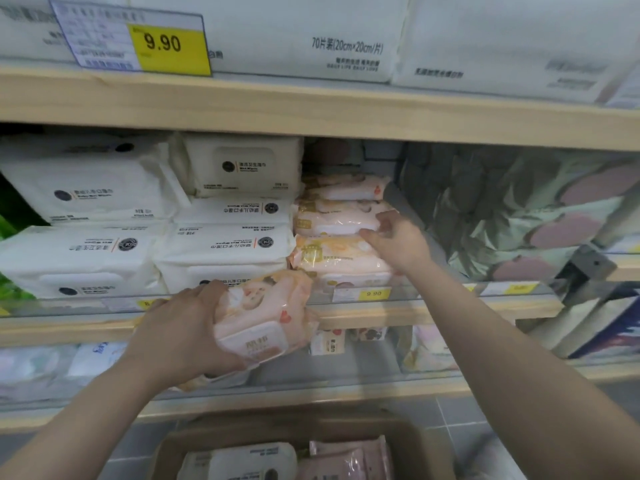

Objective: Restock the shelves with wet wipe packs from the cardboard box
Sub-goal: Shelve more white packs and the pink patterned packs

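Left hand (pixel 180 327) grasps pink pack (pixel 263 317), fingers curled round its left end. Pink stack (pixel 341 233) on shelf (pixel 433 310) lies at 1 o'clock from pack, near. Right hand (pixel 398 240) pinches stack edge. Pack long axis points toward 1 o'clock. Box (pixel 429 448) at 6 o'clock, below.

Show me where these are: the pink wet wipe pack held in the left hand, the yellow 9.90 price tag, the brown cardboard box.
Pink wet wipe pack (pixel 263 317), head view, its front face.
Yellow 9.90 price tag (pixel 168 46), head view, the printed number.
Brown cardboard box (pixel 408 441), head view, its right rim.
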`<control>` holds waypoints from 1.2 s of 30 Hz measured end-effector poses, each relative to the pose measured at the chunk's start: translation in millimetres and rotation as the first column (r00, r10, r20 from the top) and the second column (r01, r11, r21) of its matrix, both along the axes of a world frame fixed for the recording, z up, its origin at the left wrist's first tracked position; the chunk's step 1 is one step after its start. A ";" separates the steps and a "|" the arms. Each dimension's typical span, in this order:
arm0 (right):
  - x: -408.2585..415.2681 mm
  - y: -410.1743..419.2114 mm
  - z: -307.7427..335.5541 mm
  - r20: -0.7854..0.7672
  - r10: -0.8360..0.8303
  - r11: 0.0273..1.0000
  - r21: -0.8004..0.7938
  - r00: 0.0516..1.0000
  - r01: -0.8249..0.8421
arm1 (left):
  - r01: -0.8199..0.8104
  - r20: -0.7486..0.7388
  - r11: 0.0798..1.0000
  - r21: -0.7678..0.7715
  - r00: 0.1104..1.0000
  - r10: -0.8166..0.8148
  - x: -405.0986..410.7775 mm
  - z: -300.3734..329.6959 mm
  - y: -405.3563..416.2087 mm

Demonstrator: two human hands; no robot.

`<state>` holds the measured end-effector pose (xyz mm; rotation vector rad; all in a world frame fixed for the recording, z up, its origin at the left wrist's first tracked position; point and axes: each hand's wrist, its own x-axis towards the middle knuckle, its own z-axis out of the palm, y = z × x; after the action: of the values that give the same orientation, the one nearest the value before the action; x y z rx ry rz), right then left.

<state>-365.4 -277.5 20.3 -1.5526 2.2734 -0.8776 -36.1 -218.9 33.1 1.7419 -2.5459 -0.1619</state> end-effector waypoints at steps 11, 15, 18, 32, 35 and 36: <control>49.3 132.8 40.7 0.507 0.503 0.828 -0.050 0.700 -0.558 | 0.128 -0.161 0.981 0.149 0.981 -0.103 -65.8 46.6 12.7; 45.0 147.1 30.5 0.567 0.372 0.925 -0.158 0.735 -0.346 | 0.181 -0.162 0.981 0.066 0.972 -0.168 -94.1 54.9 17.9; 30.6 151.4 33.9 0.669 0.318 0.948 -0.207 0.672 -0.242 | 0.088 -0.343 0.991 -0.101 0.932 -0.118 -93.9 48.5 19.7; -0.9 147.9 38.4 0.591 0.293 0.927 -0.369 0.752 -0.071 | 0.032 -0.939 0.992 0.124 0.327 0.107 -108.8 30.9 25.7; -7.1 109.4 42.4 0.508 0.291 0.897 -0.440 0.811 -0.046 | -0.023 -0.916 0.999 -0.048 0.399 -0.034 -118.7 50.2 -15.1; -9.5 93.1 43.0 0.505 0.297 0.884 -0.466 0.810 -0.034 | -0.033 -0.902 0.997 -0.071 0.428 -0.050 -122.2 54.7 -31.4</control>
<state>-374.9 -184.4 63.3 -1.3640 1.5476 -1.6268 -158.3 -250.3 87.8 1.0778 -1.6711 -0.7647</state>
